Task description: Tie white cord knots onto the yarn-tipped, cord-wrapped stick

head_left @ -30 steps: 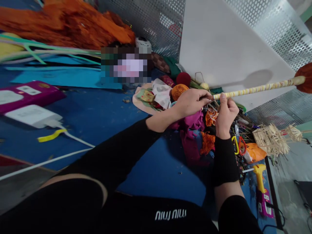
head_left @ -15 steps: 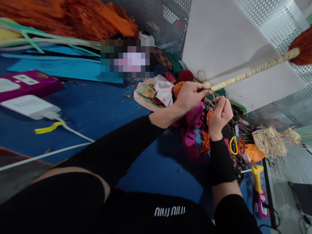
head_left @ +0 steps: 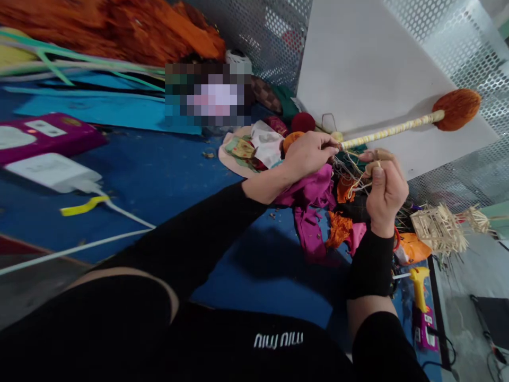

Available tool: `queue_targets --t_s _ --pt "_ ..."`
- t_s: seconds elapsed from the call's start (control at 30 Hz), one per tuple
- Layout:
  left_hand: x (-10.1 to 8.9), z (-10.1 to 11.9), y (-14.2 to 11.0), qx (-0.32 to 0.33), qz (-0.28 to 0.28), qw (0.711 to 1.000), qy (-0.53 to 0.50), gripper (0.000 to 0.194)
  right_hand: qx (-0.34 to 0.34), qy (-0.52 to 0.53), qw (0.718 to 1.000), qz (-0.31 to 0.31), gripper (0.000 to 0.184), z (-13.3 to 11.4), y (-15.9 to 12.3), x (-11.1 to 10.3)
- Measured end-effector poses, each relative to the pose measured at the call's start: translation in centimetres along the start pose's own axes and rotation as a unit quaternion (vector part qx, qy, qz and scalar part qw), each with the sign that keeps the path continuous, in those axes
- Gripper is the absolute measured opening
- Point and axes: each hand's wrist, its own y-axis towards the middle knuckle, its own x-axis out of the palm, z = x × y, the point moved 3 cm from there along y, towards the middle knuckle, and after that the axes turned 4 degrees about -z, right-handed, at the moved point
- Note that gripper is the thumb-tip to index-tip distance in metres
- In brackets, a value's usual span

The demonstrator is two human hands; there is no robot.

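Observation:
My left hand (head_left: 308,154) is closed on the near end of a stick (head_left: 392,127) wrapped in yellow and white strands. An orange-brown rounded bulb (head_left: 457,109) tops its far end, in front of a white board. My right hand (head_left: 385,183) is closed in a pinch on thin pale thread (head_left: 360,185), which runs from the stick's near end to my fingers, with loose strands below. Under my hands lie magenta cloth (head_left: 310,233) and orange fabric scraps (head_left: 340,231).
A yellow glue gun (head_left: 419,286) lies at the right edge near a purple power strip (head_left: 425,331). Another purple power strip (head_left: 51,137) and a white charger (head_left: 53,171) sit at left. Orange fibrous material (head_left: 111,26) lies at the back. A perforated metal panel (head_left: 274,26) stands behind.
My right hand has moved right and away from the left hand, drawing the thread out. The stick's far end has swung down and to the left; my left hand stays nearly in place.

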Motion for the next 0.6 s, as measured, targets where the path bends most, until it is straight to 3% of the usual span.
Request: queue_targets --t_s 0.1,0.37,0.6 --pt "-0.2 0.5 -0.2 0.004 0.002 0.998 0.070 0.028 -0.010 -0.023 1.000 -0.014 0.029 -0.1 0.0 -0.6" --pt "0.1 2.0 -1.3 -0.004 -0.018 0.983 0.182 0.027 0.009 0.036 0.999 -0.034 0.032 0.0 -0.3 -0.1" --pt "0.8 2.4 -2.3 0.038 -0.033 0.966 0.253 0.028 0.046 0.046 0.998 0.005 0.040 2.8 -0.6 0.9"
